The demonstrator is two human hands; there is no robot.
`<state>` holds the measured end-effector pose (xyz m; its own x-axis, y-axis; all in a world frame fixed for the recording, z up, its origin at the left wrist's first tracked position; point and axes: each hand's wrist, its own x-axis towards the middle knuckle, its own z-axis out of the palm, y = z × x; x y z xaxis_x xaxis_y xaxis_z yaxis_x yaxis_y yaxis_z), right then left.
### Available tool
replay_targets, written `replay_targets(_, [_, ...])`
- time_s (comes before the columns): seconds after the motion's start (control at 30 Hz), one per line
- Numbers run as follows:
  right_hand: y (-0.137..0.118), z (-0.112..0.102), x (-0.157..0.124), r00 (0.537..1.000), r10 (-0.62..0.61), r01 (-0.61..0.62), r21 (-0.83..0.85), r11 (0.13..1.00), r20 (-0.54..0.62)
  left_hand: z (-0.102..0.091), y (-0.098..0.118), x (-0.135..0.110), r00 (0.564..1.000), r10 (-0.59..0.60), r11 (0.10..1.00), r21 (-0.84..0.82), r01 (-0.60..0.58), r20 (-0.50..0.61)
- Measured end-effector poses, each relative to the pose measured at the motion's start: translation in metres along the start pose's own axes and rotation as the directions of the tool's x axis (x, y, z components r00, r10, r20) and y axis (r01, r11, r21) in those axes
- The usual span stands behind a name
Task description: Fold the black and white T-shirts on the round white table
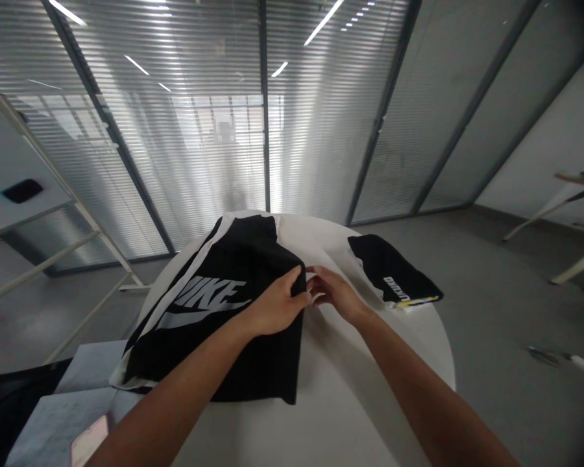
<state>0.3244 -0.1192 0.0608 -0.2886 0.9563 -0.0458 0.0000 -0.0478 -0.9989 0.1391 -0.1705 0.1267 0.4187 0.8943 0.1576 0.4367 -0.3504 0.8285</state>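
A black garment with grey NIKE lettering and white along its left side lies spread in a folded shape on the white round table. My left hand reaches across it and grips its right edge between thumb and fingers, lifting that edge slightly. Just to the right, my right hand has its fingers apart and partly curled, the fingertips at the same edge. Whether they hold any cloth is hard to see. Farther right lies a second black folded cloth piece with white lettering and a yellow strip.
At lower left, a phone rests on a grey-blue surface. A whiteboard stand is on the left. Behind the table runs a glass partition with blinds. Furniture legs show on the right.
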Motion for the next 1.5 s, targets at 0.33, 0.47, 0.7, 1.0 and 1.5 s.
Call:
replay_targets(0.33, [-0.003,-0.037,0.0,0.996,0.086,-0.09,-0.15,0.985,-0.036,0.057,-0.006,-0.001,0.946,0.098,0.978,-0.204,-0.035,0.31])
replay_targets(0.47, [-0.001,-0.058,0.007,0.978,-0.008,-0.122,-0.597,0.793,-0.21,0.028,-0.019,-0.029,0.983,0.091,0.952,0.277,-0.133,0.158])
replay_targets(0.7, [-0.003,-0.053,0.001,0.841,-0.337,-0.353,-0.902,0.25,-0.423,-0.01,-0.074,-0.069,0.987,-0.161,0.612,0.781,0.12,-0.025])
replay_targets(1.0, [0.017,-0.009,0.001,0.986,-0.158,-0.074,-0.987,-0.139,-0.052,-0.007,-0.06,-0.073,0.997,-0.068,0.655,0.755,0.014,0.041])
replay_targets(1.5, [-0.022,0.001,-0.007,0.994,-0.104,-0.029,-0.997,-0.073,-0.022,-0.047,-0.045,-0.057,0.961,-0.165,0.85,0.526,0.025,0.221])
